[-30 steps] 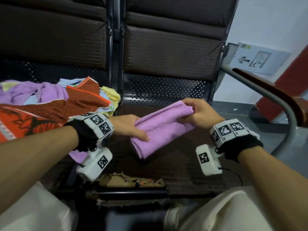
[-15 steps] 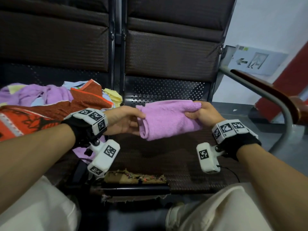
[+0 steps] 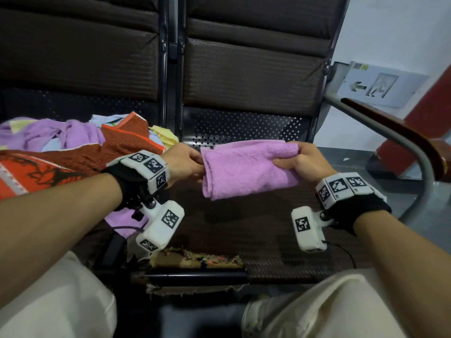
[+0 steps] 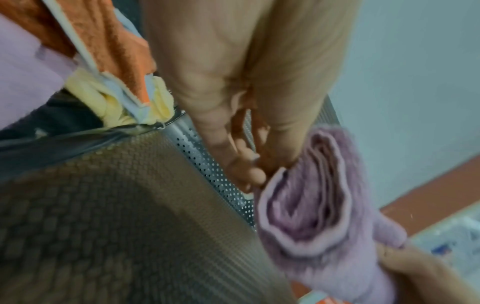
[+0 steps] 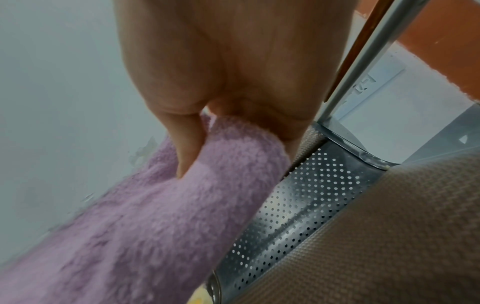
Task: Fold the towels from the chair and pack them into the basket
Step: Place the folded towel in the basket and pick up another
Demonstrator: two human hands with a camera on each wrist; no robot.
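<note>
A folded pink towel (image 3: 246, 168) hangs in the air above the right chair seat (image 3: 244, 230), stretched between both hands. My left hand (image 3: 192, 164) pinches its left end, where the folded layers (image 4: 306, 205) show edge-on. My right hand (image 3: 292, 159) grips the right end, thumb pressed into the pink towel (image 5: 166, 222). A pile of unfolded towels (image 3: 73, 147), purple, orange-red, light blue and yellow, lies on the left chair seat. No basket is in view.
Two dark padded chair backs (image 3: 253, 69) stand behind. A curved metal and wood armrest (image 3: 400, 142) runs along the right. The right seat's front edge (image 3: 195, 259) is torn, with padding showing. My knees in pale trousers (image 3: 317, 306) are at the bottom.
The pink towel has been lifted off the seat and turned level; my left hand moved from lying over its left part to pinching its left end. The right hand kept its hold.
</note>
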